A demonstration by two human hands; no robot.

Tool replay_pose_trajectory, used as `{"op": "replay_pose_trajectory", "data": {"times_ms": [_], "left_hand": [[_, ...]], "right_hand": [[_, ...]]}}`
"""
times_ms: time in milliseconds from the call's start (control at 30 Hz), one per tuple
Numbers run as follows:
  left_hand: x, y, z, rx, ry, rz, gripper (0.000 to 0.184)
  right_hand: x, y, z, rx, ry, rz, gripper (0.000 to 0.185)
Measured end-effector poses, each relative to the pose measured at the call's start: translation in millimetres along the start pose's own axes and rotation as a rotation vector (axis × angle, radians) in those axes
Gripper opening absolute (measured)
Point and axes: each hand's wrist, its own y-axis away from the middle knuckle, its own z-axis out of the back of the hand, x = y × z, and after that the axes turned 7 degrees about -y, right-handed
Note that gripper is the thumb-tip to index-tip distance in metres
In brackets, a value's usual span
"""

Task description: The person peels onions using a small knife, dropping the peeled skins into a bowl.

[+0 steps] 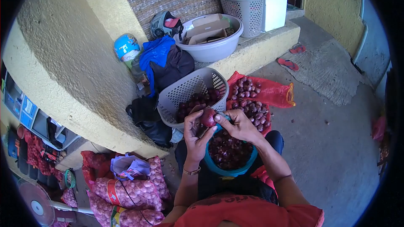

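Observation:
A red onion [208,117] is held up between both hands, above a blue-rimmed basin [253,156] of dark red onion skins. My left hand [196,133] has its fingers wrapped round the onion from the left. From the right, my right hand [237,125] grips it with the thumb pressed on its side. Just beyond the hands, a grey perforated basket [171,85] holds more red onions [196,102]. To its right, loose red onions [253,111] lie on a red mesh sack [273,91] on the floor.
A white tub [212,51] with cardboard, a tall grey basket [242,14] and a helmet [162,24] stand on the ledge. Mesh sacks of garlic or onions [126,193] are at the lower left, near a fan [37,204]. Red slippers [288,64] lie at the upper right.

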Motion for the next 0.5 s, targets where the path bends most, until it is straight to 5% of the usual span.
{"op": "replay_pose_trajectory", "data": {"times_ms": [500], "left_hand": [[9,4,1,0.005,-0.061,0.029,0.053]], "right_hand": [[19,2,3,-0.019,-0.061,0.030,0.033]]}}
